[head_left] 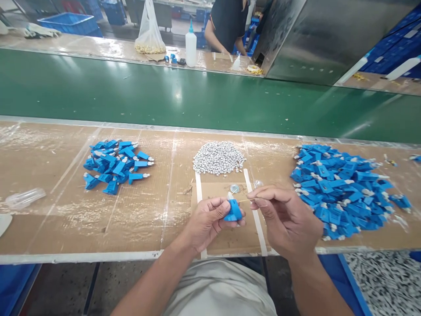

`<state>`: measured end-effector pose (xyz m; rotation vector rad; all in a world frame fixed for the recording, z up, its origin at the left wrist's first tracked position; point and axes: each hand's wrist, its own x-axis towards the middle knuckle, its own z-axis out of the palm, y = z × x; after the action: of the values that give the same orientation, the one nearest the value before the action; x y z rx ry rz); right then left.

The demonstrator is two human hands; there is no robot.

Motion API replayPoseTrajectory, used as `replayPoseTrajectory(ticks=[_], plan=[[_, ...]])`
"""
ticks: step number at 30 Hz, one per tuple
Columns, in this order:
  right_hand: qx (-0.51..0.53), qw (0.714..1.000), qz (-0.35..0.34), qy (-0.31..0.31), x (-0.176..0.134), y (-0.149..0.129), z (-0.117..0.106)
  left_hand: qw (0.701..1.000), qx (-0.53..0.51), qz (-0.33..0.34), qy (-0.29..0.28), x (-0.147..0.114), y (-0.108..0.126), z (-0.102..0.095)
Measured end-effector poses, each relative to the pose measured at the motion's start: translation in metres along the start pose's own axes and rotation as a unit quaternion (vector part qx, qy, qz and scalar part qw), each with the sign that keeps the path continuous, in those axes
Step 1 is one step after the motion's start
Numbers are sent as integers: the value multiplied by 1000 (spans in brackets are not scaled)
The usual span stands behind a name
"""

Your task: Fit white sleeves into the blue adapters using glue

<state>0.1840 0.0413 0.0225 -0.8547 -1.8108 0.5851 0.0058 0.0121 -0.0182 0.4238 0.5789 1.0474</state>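
My left hand (210, 219) is closed around a small blue plastic piece (233, 210) with a whitish tip pointing up. My right hand (287, 217) pinches a thin yellowish stick (244, 201), whose far end reaches toward the whitish tip; whether they touch I cannot tell. Just beyond the hands lies a small round clear dish (234, 188). Behind it is a heap of small grey-white pieces (219, 157). Many similar blue pieces form a large pile (342, 188) at the right and a smaller pile (115, 162) at the left.
Two white tape strips (255, 215) mark the cardboard-covered table (148, 228). A clear plastic tube (25, 198) lies far left. Across the green belt (131, 94) stand a white bottle (190, 46) and a plastic bag (149, 33). A co-worker (228, 26) is behind them.
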Motion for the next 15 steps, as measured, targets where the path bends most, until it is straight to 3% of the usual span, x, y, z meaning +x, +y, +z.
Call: replayPoseTrajectory(ticks=[9,15], plan=[[-5,999,-17,-33,2,2,3,1000,-11,2,-8,0,-3,-1],[-10,999,6,-38,0,2,4,1000,-8,2,-3,0,-1,1]])
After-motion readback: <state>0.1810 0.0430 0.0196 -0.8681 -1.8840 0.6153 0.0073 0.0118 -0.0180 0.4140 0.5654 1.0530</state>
